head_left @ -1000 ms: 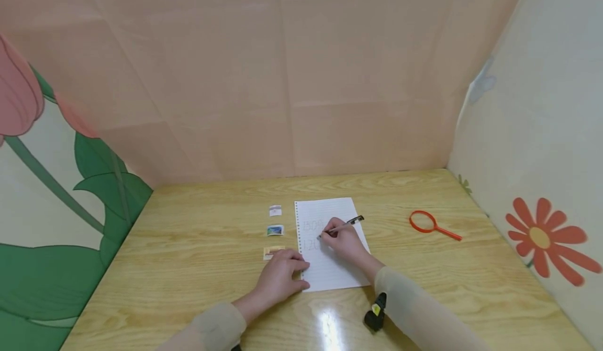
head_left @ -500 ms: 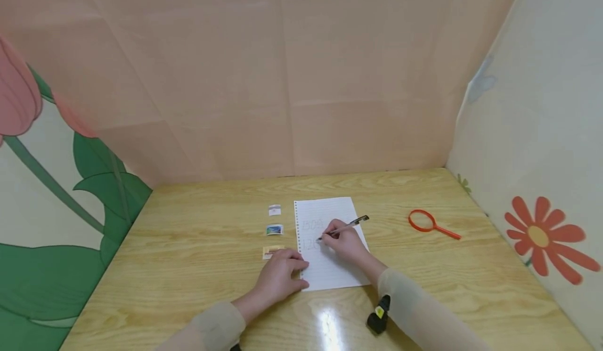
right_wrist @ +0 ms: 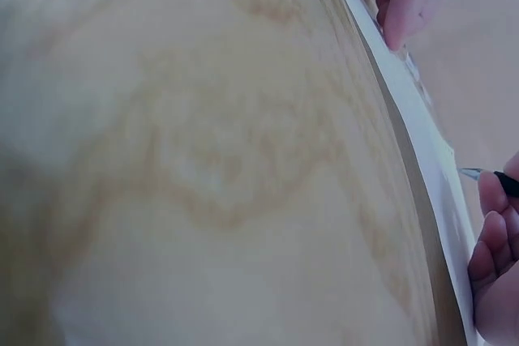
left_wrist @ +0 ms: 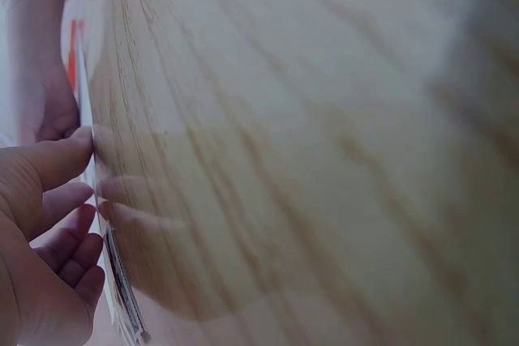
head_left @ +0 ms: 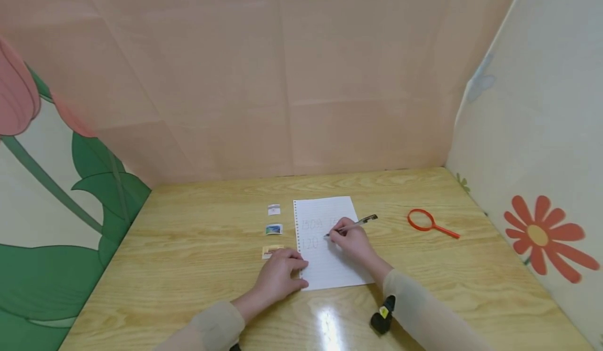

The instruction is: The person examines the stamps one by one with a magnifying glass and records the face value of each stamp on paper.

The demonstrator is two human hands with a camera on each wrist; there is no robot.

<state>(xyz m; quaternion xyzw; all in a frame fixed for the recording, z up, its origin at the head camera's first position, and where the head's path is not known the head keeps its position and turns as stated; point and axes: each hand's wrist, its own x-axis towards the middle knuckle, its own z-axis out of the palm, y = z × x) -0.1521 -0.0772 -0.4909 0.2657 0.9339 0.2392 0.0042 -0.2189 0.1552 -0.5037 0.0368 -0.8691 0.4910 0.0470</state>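
Note:
A sheet of lined, hole-punched paper (head_left: 320,275) lies on the table with handwritten figures in two rows; the lower one shows "120". My right hand (head_left: 354,244) pinches a pen (head_left: 363,221), its tip close over the paper just right of that row. In the right wrist view, the pen's pointed tip (right_wrist: 470,173) sticks out beyond the fingers. My left hand (head_left: 279,273) rests at the sheet's left edge, thumb and fingertips on the paper. Beside it, a yellowish stamp-like piece (head_left: 269,251) is partly hidden by that hand.
Farther back in the same column lie a blue-green stamp-like piece (head_left: 274,229) and a pale one (head_left: 274,210). A red magnifying glass (head_left: 446,231) is on the right of the wooden table (head_left: 198,236). A pinkish covering (head_left: 212,105) rises behind the table, with flower-printed panels at both sides.
My right hand has slid to the right across the sheet with the pen, uncovering "120" and more of the upper row. The left hand has stayed in place.

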